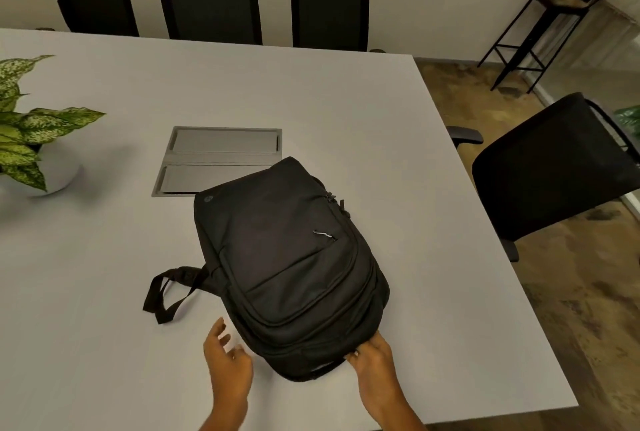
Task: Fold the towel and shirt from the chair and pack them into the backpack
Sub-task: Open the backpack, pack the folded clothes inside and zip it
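Our right hand (372,356) pinches the backpack (291,268) near edge, left hand (227,358) spread loose beside it; we judge opening the zip comes next.

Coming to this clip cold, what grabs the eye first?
A black backpack lies flat in the middle of the pale grey table, zipped shut as far as shows. At its near end the right hand pinches its edge, while the left hand hovers open beside it. A variegated potted plant stands at the table's left edge, and a black office chair stands off the right side.
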`<act>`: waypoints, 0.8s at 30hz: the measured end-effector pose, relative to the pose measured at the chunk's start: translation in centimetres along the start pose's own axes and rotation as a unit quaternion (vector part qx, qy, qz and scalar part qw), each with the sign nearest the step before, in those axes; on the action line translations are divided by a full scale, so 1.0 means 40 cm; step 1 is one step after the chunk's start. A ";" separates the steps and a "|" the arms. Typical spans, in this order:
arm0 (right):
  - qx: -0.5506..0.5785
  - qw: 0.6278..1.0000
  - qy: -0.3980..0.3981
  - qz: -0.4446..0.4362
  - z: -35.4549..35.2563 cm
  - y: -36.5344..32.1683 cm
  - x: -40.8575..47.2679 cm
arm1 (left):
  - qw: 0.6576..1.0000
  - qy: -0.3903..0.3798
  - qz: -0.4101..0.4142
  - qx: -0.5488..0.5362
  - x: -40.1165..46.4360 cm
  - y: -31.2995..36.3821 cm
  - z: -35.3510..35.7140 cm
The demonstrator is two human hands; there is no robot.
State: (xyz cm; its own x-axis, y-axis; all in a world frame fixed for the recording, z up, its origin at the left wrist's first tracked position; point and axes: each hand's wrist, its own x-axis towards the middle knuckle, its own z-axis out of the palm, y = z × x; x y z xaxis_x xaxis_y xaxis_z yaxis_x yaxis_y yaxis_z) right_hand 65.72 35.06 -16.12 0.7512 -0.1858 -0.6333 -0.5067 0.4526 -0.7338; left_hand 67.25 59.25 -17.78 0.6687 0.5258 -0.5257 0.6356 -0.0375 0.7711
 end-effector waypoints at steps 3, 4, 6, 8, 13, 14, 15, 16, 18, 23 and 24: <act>0.009 0.999 -0.002 0.038 0.017 0.003 0.003 | 0.995 -0.097 0.011 -0.002 0.046 -0.002 0.002; -0.001 0.999 -0.011 0.051 0.020 0.002 0.002 | 0.994 -0.111 0.016 -0.003 0.057 -0.001 0.002; -0.044 0.996 -0.038 0.072 0.025 0.000 -0.007 | 0.993 -0.117 0.027 -0.001 0.080 -0.003 0.004; -0.086 0.989 -0.073 0.093 0.037 0.007 -0.021 | 0.993 -0.114 0.034 0.001 0.106 -0.014 0.001; -0.126 0.978 -0.099 0.135 0.074 0.029 -0.063 | 0.994 -0.094 0.051 0.030 0.163 -0.033 0.004; -0.128 0.977 -0.094 0.141 0.080 0.031 -0.068 | 0.994 -0.088 0.054 0.042 0.176 -0.035 0.004; -0.134 0.976 -0.087 0.150 0.083 0.033 -0.071 | 0.993 -0.082 0.055 0.056 0.189 -0.035 0.005; -0.141 0.974 -0.077 0.162 0.084 0.036 -0.072 | 0.993 -0.079 0.056 0.072 0.201 -0.034 0.006; -0.167 0.967 -0.042 0.188 0.080 0.048 -0.069 | 0.989 -0.078 0.059 0.109 0.220 -0.032 0.005; -0.209 0.943 0.079 0.245 0.115 0.105 -0.035 | 0.972 -0.085 0.093 0.200 0.238 -0.038 -0.007; -0.205 0.940 0.096 0.258 0.126 0.109 -0.026 | 0.967 -0.084 0.099 0.219 0.240 -0.041 -0.009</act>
State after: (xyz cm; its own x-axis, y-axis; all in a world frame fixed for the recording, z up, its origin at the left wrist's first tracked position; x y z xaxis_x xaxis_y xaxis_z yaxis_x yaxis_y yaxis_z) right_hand 64.85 41.62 -17.42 0.2919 -0.2049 -0.9342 -0.9317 0.1596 -0.3261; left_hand 72.47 64.68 -23.96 0.8242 0.3272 -0.4623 0.5661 -0.4989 0.6562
